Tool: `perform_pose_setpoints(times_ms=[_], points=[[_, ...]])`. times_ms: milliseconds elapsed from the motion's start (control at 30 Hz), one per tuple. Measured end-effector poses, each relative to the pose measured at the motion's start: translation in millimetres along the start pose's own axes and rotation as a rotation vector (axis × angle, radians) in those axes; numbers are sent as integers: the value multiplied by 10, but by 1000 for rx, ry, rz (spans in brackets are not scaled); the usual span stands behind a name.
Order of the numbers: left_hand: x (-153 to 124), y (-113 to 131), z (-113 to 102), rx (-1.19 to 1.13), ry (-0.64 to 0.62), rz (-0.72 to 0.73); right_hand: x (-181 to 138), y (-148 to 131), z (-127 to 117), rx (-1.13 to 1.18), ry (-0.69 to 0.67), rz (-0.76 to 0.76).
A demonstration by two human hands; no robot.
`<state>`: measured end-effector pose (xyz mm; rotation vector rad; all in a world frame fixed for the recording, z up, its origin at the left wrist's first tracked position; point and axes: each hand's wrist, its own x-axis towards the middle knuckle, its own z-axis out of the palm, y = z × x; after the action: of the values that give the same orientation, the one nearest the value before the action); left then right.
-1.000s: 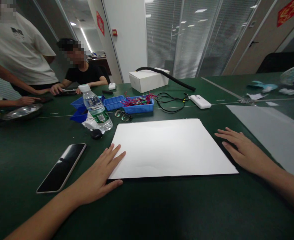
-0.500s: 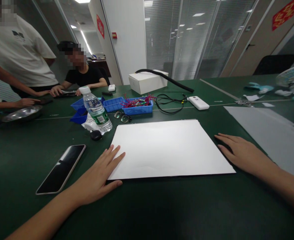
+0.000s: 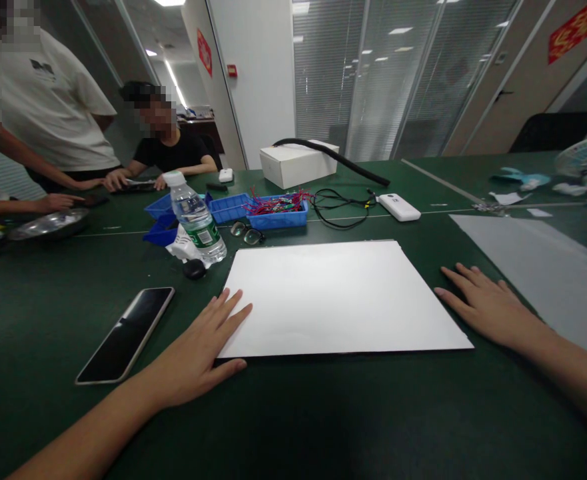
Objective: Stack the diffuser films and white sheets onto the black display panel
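The white sheet point(image 3: 340, 297) lies flat on the dark green surface point(image 3: 293, 413) straight in front of me, blank, with no writing on it. My left hand point(image 3: 198, 353) rests palm down at its near left corner — fingers spread and pointing forward along the left edge, fingertips on the paper, thumb stretched out along the near edge. My right hand point(image 3: 488, 310) lies flat on the surface just beside the right edge of the sheet, fingers apart and angled toward the paper; whether they touch it I cannot tell. Neither hand grips anything.

Readable writing is scarce: the water bottle point(image 3: 196, 217) behind the sheet's far left corner has a green and white label, but its print is too small to read. The white device point(image 3: 399, 207) beyond the far right corner carries a small mark I cannot make out. Red paper decorations on the walls are blurred too.

A dark phone point(image 3: 126, 333) lies face up to the left of my left hand — well clear of the sheet. Glasses point(image 3: 246, 232) sit between the bottle and a blue tray point(image 3: 276, 212) of red wires. Other people's hands rest at the far left of the surface.
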<state>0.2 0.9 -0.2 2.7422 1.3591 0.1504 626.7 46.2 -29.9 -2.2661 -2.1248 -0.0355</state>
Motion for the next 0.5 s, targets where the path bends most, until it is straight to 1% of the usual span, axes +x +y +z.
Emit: perform_pose_setpoints(times_ms=[233, 300, 500], points=[[5, 9, -16, 3, -21, -8, -119, -185, -9, 122, -1, -281], [7, 10, -15, 2, -23, -9, -127, -200, -16, 148, 7, -304], [1, 1, -1, 7, 0, 5, -120, -212, -13, 174, 34, -293]])
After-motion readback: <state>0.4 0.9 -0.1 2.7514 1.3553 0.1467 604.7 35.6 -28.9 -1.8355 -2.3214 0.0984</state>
